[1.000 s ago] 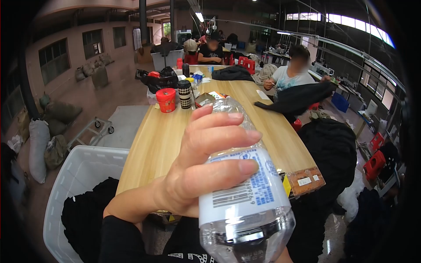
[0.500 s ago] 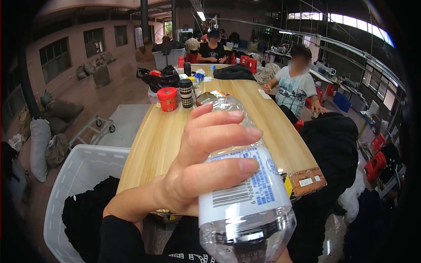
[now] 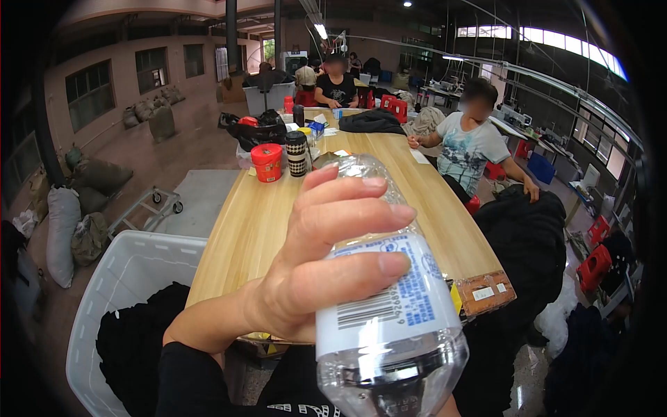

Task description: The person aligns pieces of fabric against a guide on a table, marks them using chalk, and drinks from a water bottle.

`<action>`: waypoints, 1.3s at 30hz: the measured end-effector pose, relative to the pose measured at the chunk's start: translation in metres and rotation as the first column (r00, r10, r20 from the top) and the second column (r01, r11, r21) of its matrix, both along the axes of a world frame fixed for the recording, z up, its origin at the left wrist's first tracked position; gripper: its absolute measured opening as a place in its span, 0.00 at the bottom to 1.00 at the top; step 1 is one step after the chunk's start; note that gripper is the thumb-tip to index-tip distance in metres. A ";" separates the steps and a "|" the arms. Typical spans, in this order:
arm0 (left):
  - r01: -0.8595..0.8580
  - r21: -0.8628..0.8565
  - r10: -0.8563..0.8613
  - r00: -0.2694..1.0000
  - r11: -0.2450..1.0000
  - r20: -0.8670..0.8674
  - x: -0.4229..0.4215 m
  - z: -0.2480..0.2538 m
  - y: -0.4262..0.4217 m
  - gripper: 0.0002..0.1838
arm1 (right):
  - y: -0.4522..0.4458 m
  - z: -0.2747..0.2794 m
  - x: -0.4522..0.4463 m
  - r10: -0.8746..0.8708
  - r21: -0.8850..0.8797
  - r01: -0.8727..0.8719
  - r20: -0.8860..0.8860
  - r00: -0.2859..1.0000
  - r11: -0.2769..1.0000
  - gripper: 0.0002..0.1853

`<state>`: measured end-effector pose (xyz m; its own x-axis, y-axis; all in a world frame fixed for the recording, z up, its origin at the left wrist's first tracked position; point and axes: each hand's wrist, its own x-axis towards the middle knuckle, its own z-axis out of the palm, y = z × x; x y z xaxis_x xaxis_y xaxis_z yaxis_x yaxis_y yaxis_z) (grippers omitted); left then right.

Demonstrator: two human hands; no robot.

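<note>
Close to the camera, my left hand (image 3: 306, 260) is wrapped over a clear plastic bottle (image 3: 389, 306), its thumb out of sight. The bottle is tilted, its base toward me and its neck end pointing away over the table. Around it runs a white label with blue print and a barcode. Of my right hand (image 3: 450, 407), just a sliver of skin shows below the bottle's base; its fingers are hidden.
On the wooden table (image 3: 240, 236) stand a red tub (image 3: 267, 164), a patterned tumbler (image 3: 297, 153) and a black plastic bag (image 3: 260, 128). A white bin (image 3: 104, 278) with black cloth is at the left, a brown box (image 3: 483, 293) at the near right corner. A person (image 3: 472, 142) sits at right.
The view has shifted slightly. The seated person at right has moved a hand outward over the dark cloth. My left hand keeps the same hold on the bottle.
</note>
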<state>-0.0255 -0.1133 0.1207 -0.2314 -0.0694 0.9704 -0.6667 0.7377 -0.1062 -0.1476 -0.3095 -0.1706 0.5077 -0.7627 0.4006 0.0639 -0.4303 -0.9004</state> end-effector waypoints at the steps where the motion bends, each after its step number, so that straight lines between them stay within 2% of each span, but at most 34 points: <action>1: -0.002 0.012 0.002 1.000 1.000 0.004 0.000 0.000 0.001 0.31 | 0.001 0.001 0.000 -0.001 0.001 0.001 0.003 1.000 1.000 0.17; 17: -0.008 0.007 0.008 1.000 1.000 0.005 -0.001 -0.001 0.001 0.32 | 0.002 0.005 0.001 -0.037 -0.052 0.036 -0.003 0.999 0.998 0.17; 22: -0.013 -0.060 0.014 1.000 0.998 0.008 -0.001 -0.003 -0.004 0.31 | 0.003 0.004 0.001 -0.028 -0.023 0.028 0.000 1.000 0.999 0.17; 26: -0.034 -0.048 0.035 0.999 0.998 0.009 -0.003 -0.001 0.000 0.31 | 0.002 0.004 0.000 -0.018 -0.013 0.018 0.006 1.000 1.000 0.17; 28: -0.222 0.046 0.218 0.972 0.974 0.083 -0.005 0.003 0.008 0.27 | 0.004 0.006 0.000 -0.024 -0.018 0.024 0.001 1.000 1.000 0.17; 32: -0.217 0.047 0.212 0.973 0.975 0.092 -0.003 0.003 0.007 0.28 | 0.006 0.012 -0.001 -0.024 -0.026 0.024 0.000 1.000 0.999 0.17; 34: -0.049 -0.027 0.049 0.999 0.998 0.016 -0.002 0.000 0.000 0.30 | 0.005 0.010 0.000 -0.018 -0.003 0.018 0.000 1.000 1.000 0.17; 39: -0.025 -0.045 0.025 1.000 0.999 0.005 -0.003 -0.001 -0.004 0.31 | 0.005 0.009 -0.001 -0.014 0.010 0.014 -0.014 1.000 1.000 0.17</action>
<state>-0.0281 -0.1175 0.1192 -0.2358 -0.0315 0.9713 -0.6844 0.7149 -0.1429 -0.1488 -0.3048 -0.1615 0.5025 -0.7736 0.3861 0.0455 -0.4222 -0.9053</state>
